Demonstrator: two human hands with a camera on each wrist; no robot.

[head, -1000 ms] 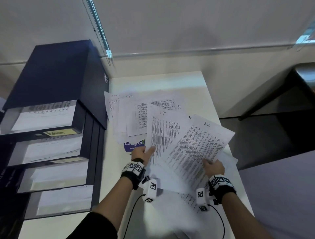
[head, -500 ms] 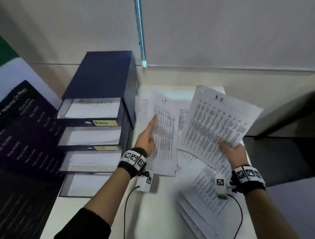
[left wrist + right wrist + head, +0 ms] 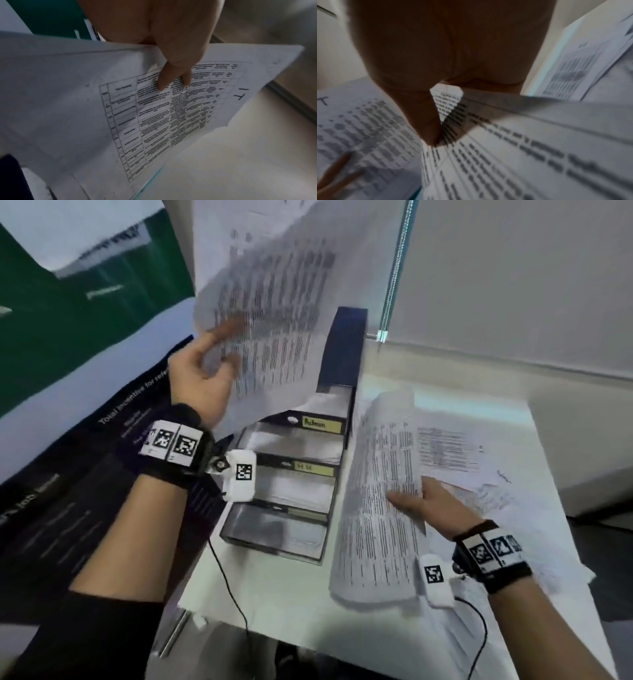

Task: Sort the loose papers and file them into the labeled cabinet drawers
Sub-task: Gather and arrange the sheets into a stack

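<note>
My left hand [image 3: 219,354] is raised high at the left and pinches a printed sheet marked "IT" [image 3: 274,302], which hangs above the dark blue drawer cabinet [image 3: 342,354]. In the left wrist view the fingers [image 3: 173,81] clamp the IT sheet [image 3: 154,121] near its top edge. My right hand [image 3: 418,501] holds a second printed sheet [image 3: 373,525], curled upward, just right of the cabinet. In the right wrist view its thumb [image 3: 428,128] lies on that sheet [image 3: 505,162]. The drawers stand open, with yellow labels "Admin" [image 3: 320,424] and "HR" [image 3: 308,467].
Loose printed papers [image 3: 452,453] are spread over the white table [image 3: 274,594] to the right of the cabinet. A dark poster [image 3: 85,491] and a green board [image 3: 68,320] stand at the left. A blind cord [image 3: 394,268] hangs behind the cabinet.
My left hand has taken the IT sheet off the table and lifted it up and left over the cabinet. My right hand has lowered its sheet toward the table.
</note>
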